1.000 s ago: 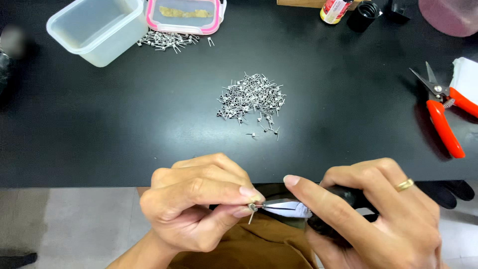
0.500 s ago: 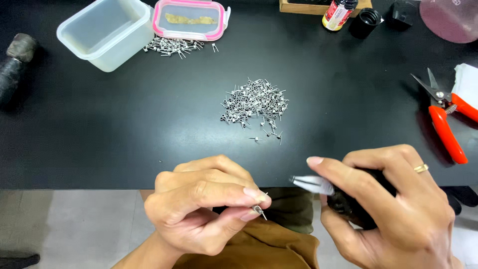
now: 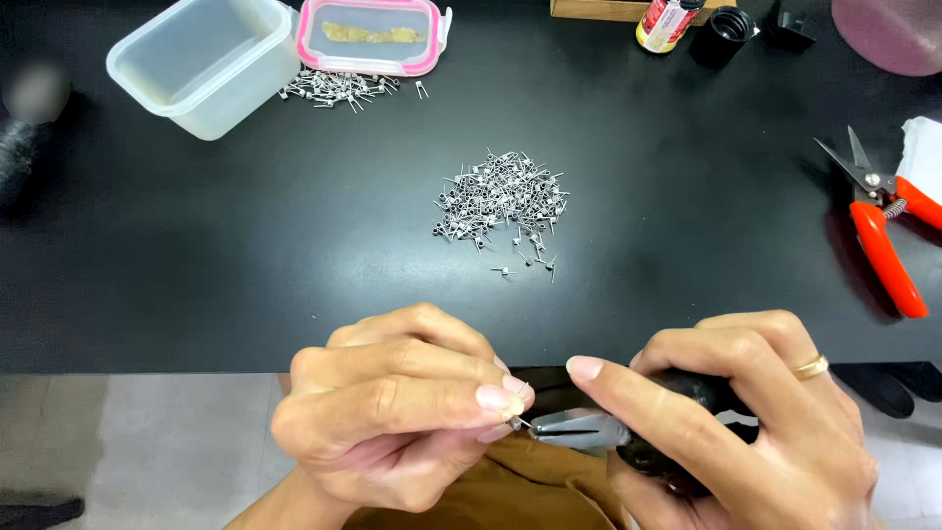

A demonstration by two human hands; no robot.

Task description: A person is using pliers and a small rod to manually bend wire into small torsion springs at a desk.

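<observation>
Head cam, looking down past table edge. L hand (image 3: 392,412) was seen curled tight, thumb and forefinger pinched shut on a small wire coil (image 3: 517,420) w/ short legs, held just below the table's (image 3: 294,265) near edge. R hand (image 3: 746,422) was wrapped closed around the dark handles of small pliers (image 3: 579,430), index finger laid along the top; ring worn on that hand. Plier tips were pointed at the coil, touching or nearly so; exact contact could not be told.

Step judged: one coil being worked w/ the plier tips, prob. a leg being gripped or trimmed. Next move would call for tips lined up on the leg and the pinch kept firm, since the part is tiny and easily dropped.

Rel. to the table: main coil pile (image 3: 500,206) was lying at its centre, a few strays just nearer. Second, smaller pile (image 3: 339,86) was spread at far left, touching or just beside a clear tub (image 3: 201,64) and a pink-rimmed lid (image 3: 371,34). Orange-handled snips (image 3: 883,231) were lying at the right edge. Small bottle (image 3: 665,22) and black cap (image 3: 721,29) were set at the far edge.

Surface: matte black top. Pale tiled floor (image 3: 137,451) was seen below the near edge, brown cloth on lap.
</observation>
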